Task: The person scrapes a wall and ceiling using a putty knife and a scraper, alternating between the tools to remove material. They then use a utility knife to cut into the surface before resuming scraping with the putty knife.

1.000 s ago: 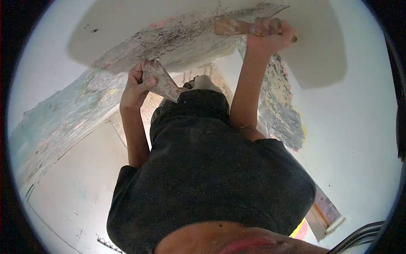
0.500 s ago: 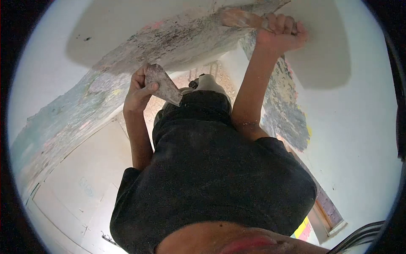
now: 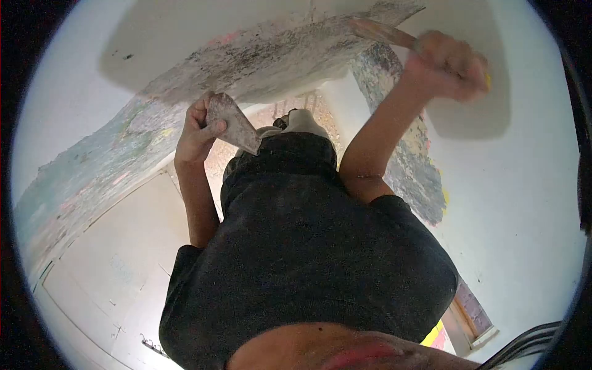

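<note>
My left hand (image 3: 196,132) pinches a flat, plaster-smeared scraper blade (image 3: 233,123) between thumb and fingers in front of my waist, its narrow end pointing down to the right. Up at the right, my right hand (image 3: 450,65), blurred by motion, is closed around a putty knife (image 3: 385,32). The knife's broad blade reaches left and overlaps the upper edge of a rough, stripped patch (image 3: 246,58) on the wall. A small yellow bit, perhaps the handle's end, shows at the far side of that fist.
Smooth white wall (image 3: 512,197) lies to the right, beside a second rough grey strip (image 3: 413,166). Debris covers the floor (image 3: 314,105) beyond my feet. A pale door-like panel (image 3: 105,271) stands at lower left, an opening with a wooden frame (image 3: 472,314) at lower right. Dark cables (image 3: 524,342) hang nearby.
My right hand has swung right and slightly down with the putty knife, whose blade now shows more edge-on. My left hand with its scraper blade has shifted slightly left.
</note>
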{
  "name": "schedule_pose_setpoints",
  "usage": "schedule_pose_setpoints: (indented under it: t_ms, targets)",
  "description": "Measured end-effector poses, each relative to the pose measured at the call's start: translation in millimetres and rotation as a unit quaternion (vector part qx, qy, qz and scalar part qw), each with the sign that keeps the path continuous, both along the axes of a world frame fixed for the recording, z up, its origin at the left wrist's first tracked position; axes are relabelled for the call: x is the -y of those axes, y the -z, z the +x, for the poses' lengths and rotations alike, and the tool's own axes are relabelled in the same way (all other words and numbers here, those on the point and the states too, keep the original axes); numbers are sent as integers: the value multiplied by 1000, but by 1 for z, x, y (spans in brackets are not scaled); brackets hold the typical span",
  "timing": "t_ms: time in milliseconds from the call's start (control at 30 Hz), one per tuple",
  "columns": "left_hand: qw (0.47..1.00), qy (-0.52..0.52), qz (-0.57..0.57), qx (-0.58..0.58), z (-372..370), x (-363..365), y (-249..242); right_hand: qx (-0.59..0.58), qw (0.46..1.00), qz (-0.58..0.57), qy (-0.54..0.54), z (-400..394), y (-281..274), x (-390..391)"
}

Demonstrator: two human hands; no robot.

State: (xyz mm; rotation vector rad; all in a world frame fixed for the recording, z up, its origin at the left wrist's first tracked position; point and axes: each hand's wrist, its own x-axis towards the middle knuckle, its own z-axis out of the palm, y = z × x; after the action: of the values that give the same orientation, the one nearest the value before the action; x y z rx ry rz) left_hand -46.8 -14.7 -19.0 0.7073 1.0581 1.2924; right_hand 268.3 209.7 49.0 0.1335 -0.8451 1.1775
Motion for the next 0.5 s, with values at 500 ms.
schedule_pose_setpoints:
  t_ms: [500]
  targets:
    - [1000, 3, -2, -12, 3, 0, 1, 82, 995, 14, 48, -15, 7, -1]
